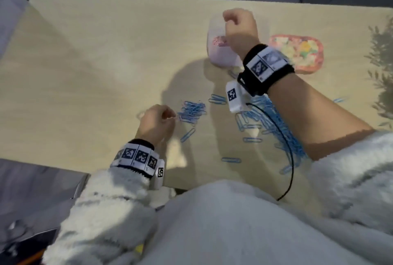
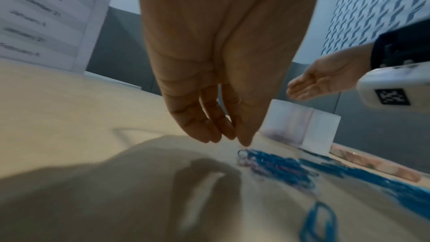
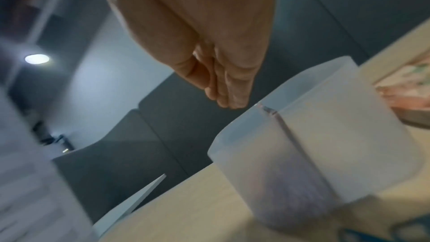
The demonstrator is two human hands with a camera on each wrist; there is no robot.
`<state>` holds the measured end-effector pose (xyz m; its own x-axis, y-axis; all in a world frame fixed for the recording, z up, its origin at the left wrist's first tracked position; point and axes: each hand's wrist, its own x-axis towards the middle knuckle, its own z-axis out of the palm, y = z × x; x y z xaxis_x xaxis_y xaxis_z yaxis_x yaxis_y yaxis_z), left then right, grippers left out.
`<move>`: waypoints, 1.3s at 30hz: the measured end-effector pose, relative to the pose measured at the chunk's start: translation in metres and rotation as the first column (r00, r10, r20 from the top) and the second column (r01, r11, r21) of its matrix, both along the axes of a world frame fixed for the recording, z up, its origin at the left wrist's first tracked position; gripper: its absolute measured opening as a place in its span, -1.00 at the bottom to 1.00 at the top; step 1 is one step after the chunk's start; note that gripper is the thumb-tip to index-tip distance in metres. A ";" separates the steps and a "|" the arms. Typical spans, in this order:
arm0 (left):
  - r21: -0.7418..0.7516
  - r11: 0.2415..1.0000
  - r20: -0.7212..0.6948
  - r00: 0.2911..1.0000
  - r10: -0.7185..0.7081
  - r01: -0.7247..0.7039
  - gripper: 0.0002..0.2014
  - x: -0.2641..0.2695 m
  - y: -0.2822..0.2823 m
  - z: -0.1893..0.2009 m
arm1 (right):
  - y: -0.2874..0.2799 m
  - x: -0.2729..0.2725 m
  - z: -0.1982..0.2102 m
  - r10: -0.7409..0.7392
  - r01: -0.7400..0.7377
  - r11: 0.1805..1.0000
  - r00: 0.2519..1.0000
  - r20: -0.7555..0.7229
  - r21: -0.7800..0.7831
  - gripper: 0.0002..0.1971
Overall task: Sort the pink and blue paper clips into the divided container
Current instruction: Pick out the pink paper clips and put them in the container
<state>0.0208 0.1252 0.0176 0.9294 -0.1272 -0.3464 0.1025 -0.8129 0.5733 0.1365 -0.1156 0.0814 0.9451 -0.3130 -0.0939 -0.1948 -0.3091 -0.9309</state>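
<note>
A frosted divided container (image 1: 214,56) stands at the far middle of the table, with pink paper clips (image 1: 220,41) in its left compartment. My right hand (image 1: 227,20) hovers over it, fingers straight and empty; in the right wrist view the right hand (image 3: 228,102) hangs just above the container's divider (image 3: 267,111). My left hand (image 1: 172,116) is low at the left edge of a small pile of mostly blue clips (image 1: 192,112). Its fingertips (image 2: 209,137) point down, gathered just above that pile (image 2: 274,168), and I see nothing held. A large blue heap (image 1: 276,128) lies partly under my right forearm.
A pink-rimmed tray (image 1: 297,52) of colourful items sits right of the container. Single blue clips (image 1: 188,135) (image 1: 230,160) lie scattered toward the near edge. A black cable (image 1: 285,158) hangs from my right wrist over the heap. A printed sheet (image 2: 42,16) stands at the table's far left.
</note>
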 end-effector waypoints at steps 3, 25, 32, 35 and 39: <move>0.013 0.998 -0.085 0.995 -0.055 0.056 -0.90 -0.023 0.002 -0.007 | 0.019 -0.044 -0.021 0.219 -0.220 0.975 0.975 -0.048 -0.035 -0.74; 0.101 0.995 0.207 0.978 -0.014 -0.007 -0.80 -0.016 -0.022 -0.016 | 0.073 -0.124 -0.071 0.515 -0.625 0.553 0.776 -0.364 -0.551 -0.76; 0.052 0.999 0.227 0.974 -0.019 0.008 -0.82 -0.019 -0.021 -0.021 | 0.048 -0.131 -0.073 0.417 -0.508 0.758 0.859 -0.296 -0.408 -0.86; 0.122 0.989 0.297 0.948 -0.112 0.079 -0.83 -0.020 -0.023 -0.019 | 0.030 -0.135 -0.070 0.292 -0.345 0.908 0.928 -0.233 -0.237 -0.88; 0.234 0.943 0.248 0.924 -0.292 0.236 -0.84 -0.020 -0.027 -0.016 | 0.006 -0.140 -0.065 0.190 -0.226 0.967 0.945 -0.267 -0.113 -0.85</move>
